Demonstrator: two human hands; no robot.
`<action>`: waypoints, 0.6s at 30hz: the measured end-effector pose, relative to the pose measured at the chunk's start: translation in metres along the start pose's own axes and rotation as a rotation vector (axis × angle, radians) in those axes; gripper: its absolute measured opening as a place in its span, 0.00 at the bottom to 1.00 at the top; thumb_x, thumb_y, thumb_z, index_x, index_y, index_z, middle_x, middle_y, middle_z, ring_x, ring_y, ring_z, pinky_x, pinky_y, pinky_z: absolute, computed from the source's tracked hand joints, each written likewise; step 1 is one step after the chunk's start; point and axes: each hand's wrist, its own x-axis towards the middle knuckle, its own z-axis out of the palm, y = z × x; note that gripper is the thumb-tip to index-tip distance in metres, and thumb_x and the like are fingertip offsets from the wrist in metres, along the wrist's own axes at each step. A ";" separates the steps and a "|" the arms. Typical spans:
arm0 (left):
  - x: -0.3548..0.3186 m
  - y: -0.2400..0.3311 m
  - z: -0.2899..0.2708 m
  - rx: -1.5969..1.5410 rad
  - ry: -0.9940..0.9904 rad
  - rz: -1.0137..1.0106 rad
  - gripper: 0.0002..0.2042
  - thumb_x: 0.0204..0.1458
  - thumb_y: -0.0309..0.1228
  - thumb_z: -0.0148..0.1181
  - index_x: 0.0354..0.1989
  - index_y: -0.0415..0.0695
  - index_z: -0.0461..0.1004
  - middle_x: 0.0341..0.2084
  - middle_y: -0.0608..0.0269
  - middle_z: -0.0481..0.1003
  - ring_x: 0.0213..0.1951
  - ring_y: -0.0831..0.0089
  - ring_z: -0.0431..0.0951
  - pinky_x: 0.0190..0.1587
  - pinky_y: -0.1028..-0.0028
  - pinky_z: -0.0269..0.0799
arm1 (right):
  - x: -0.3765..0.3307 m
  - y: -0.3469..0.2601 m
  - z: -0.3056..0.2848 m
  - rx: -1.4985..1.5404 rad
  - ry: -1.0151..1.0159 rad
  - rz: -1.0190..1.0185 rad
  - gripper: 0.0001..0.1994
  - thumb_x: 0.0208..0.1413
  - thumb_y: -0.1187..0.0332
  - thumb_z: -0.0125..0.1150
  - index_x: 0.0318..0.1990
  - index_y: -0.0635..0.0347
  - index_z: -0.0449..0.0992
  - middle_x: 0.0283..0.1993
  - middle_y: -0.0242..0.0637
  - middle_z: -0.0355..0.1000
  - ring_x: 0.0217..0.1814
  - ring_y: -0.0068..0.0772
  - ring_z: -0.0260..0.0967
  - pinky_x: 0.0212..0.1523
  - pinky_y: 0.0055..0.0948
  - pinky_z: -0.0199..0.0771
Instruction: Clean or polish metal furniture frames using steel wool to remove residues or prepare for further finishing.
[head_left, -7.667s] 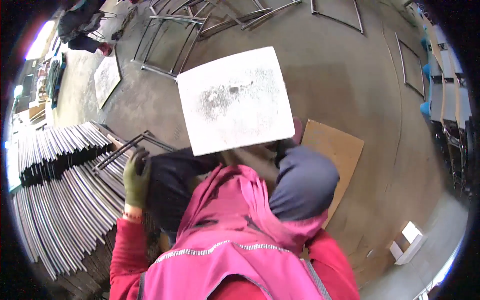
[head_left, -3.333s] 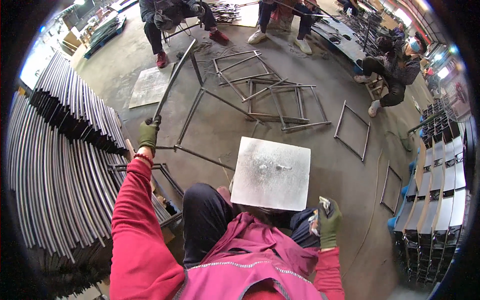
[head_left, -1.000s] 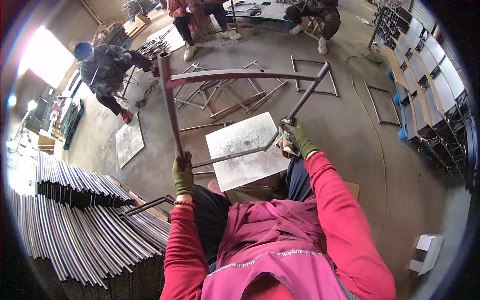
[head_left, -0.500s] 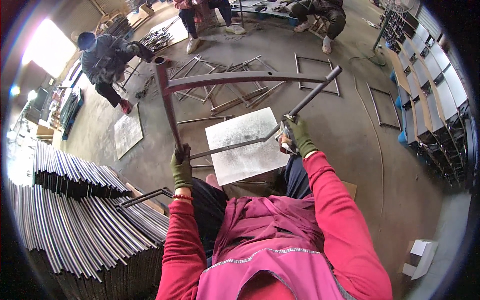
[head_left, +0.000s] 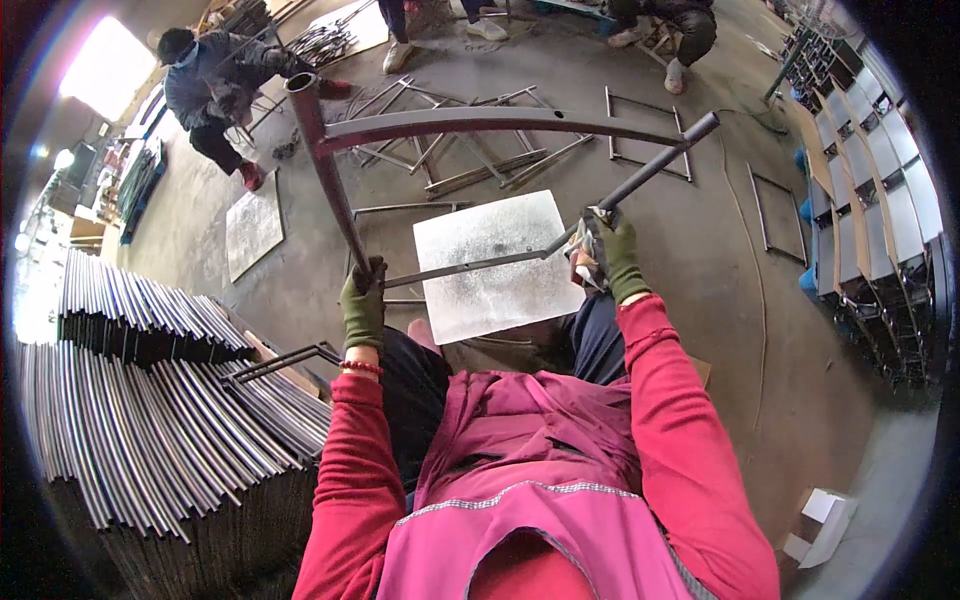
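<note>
I hold a rectangular metal tube frame [head_left: 480, 120] up in front of me. My left hand [head_left: 363, 303], in a green glove, grips the frame's left upright near its lower end. My right hand [head_left: 608, 255], also gloved in green, grips the right upright together with a crumpled cloth. A thin crossbar [head_left: 470, 266] runs between my two hands. Below the frame a square grey metal plate [head_left: 495, 290] lies flat in front of my knees.
A large stack of bent metal tubes [head_left: 150, 400] fills the left side. More welded frames [head_left: 470, 160] lie on the concrete floor ahead. A crouching person [head_left: 215, 85] works at the far left, others farther back. Racks [head_left: 880, 220] stand on the right; a white box [head_left: 820, 520] sits at lower right.
Over the earlier frames I picked up the frame from the pile with my left hand and raised it. In the last second the view shifted slightly; both hands keep their grip.
</note>
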 end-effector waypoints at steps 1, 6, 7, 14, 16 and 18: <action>0.002 0.001 -0.002 0.113 -0.006 0.067 0.08 0.51 0.26 0.57 0.39 0.41 0.73 0.31 0.68 0.74 0.35 0.80 0.71 0.39 0.77 0.67 | 0.002 0.003 0.003 -0.003 -0.016 -0.001 0.13 0.49 0.62 0.60 0.37 0.61 0.76 0.31 0.35 0.74 0.32 0.25 0.70 0.33 0.28 0.68; 0.004 0.005 0.004 0.225 -0.073 -0.069 0.12 0.51 0.22 0.55 0.46 0.40 0.71 0.37 0.66 0.74 0.39 0.78 0.72 0.45 0.77 0.67 | 0.012 0.024 -0.003 -0.029 -0.126 0.087 0.13 0.49 0.62 0.60 0.39 0.60 0.76 0.34 0.36 0.74 0.36 0.25 0.70 0.36 0.26 0.67; 0.006 0.003 0.005 0.219 -0.059 -0.072 0.12 0.51 0.22 0.55 0.46 0.40 0.71 0.37 0.66 0.74 0.39 0.78 0.72 0.45 0.77 0.67 | 0.016 0.027 -0.003 -0.028 -0.114 0.073 0.13 0.50 0.62 0.59 0.40 0.61 0.75 0.35 0.35 0.74 0.37 0.25 0.69 0.38 0.26 0.67; 0.001 0.049 0.038 -0.146 -0.017 0.069 0.17 0.52 0.26 0.55 0.51 0.39 0.65 0.34 0.67 0.73 0.35 0.79 0.72 0.41 0.79 0.67 | -0.001 -0.008 -0.030 0.153 -0.102 -0.081 0.07 0.53 0.69 0.57 0.37 0.60 0.74 0.31 0.27 0.69 0.33 0.22 0.65 0.36 0.23 0.66; -0.001 0.068 0.046 -0.307 0.001 0.095 0.18 0.53 0.25 0.54 0.52 0.38 0.63 0.35 0.65 0.73 0.36 0.77 0.72 0.41 0.78 0.68 | 0.000 -0.038 -0.051 0.161 -0.137 -0.037 0.06 0.53 0.69 0.57 0.37 0.60 0.74 0.30 0.26 0.68 0.32 0.21 0.64 0.35 0.22 0.66; -0.003 0.077 0.051 -0.288 -0.018 0.084 0.17 0.55 0.25 0.51 0.53 0.38 0.63 0.36 0.63 0.74 0.37 0.75 0.73 0.42 0.77 0.68 | 0.009 -0.056 -0.072 0.104 -0.097 -0.120 0.09 0.51 0.68 0.59 0.37 0.63 0.73 0.28 0.30 0.72 0.30 0.20 0.66 0.31 0.25 0.66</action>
